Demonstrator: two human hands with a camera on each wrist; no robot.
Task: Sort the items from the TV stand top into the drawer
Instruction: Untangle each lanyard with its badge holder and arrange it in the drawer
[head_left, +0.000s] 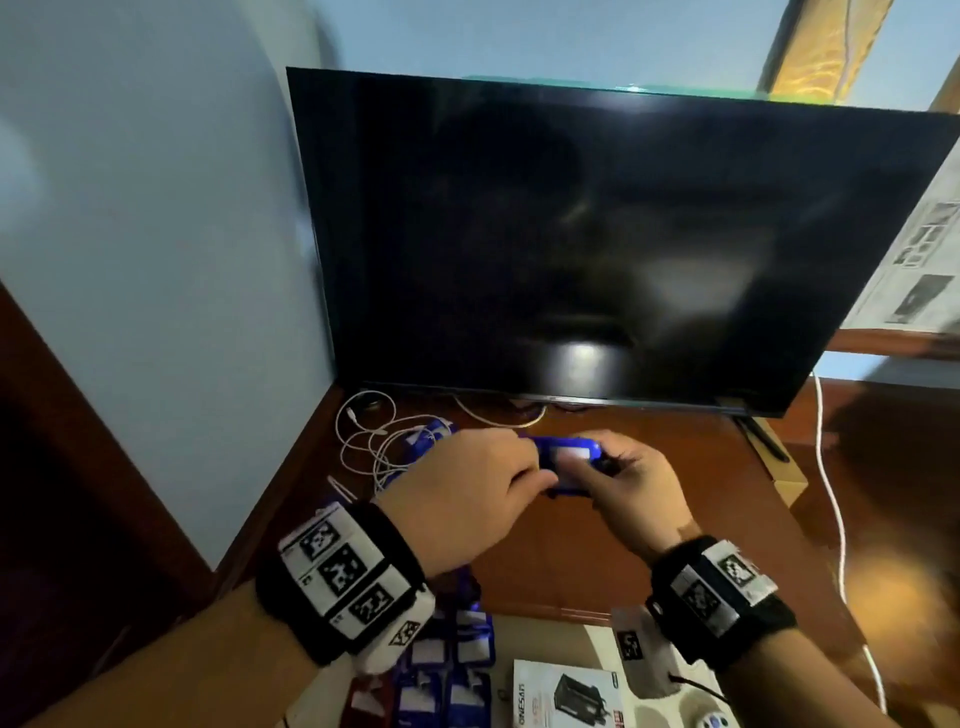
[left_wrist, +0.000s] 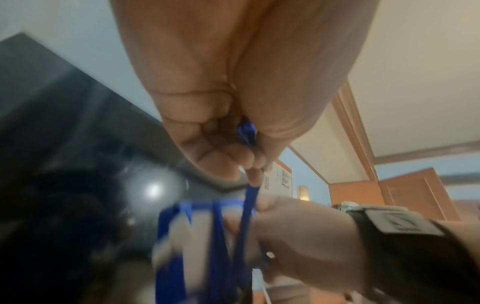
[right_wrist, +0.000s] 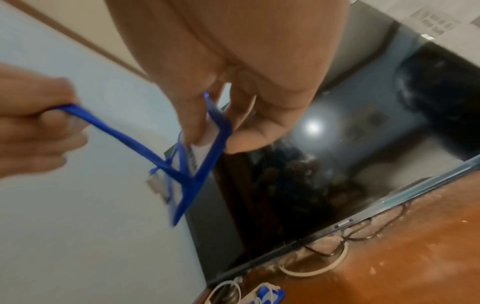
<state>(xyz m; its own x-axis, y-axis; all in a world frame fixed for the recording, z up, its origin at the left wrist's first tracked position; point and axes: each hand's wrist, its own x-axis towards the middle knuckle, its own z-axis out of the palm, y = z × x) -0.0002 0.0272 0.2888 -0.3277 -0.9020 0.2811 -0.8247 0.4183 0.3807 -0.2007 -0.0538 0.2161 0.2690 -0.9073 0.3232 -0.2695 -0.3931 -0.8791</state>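
A blue badge holder (head_left: 571, 460) with a white card hangs above the wooden TV stand top (head_left: 649, 545), held between both hands. My right hand (head_left: 615, 465) pinches the badge holder (right_wrist: 200, 158) between thumb and fingers (right_wrist: 192, 123). My left hand (head_left: 530, 475) grips its blue lanyard strap (left_wrist: 250, 197), which runs taut from the closed fingers (left_wrist: 228, 156) to the holder (left_wrist: 182, 226). In the right wrist view the strap (right_wrist: 122, 133) stretches left to my left hand (right_wrist: 39, 123). Below, the open drawer (head_left: 566, 631) holds several blue badge holders (head_left: 452, 670).
A black TV (head_left: 597, 249) stands at the back of the stand. White cables (head_left: 371, 441) and another blue badge (head_left: 431, 434) lie at the stand's back left. A white product box (head_left: 566, 696) lies in the drawer. A white cord (head_left: 831, 509) runs down the right side.
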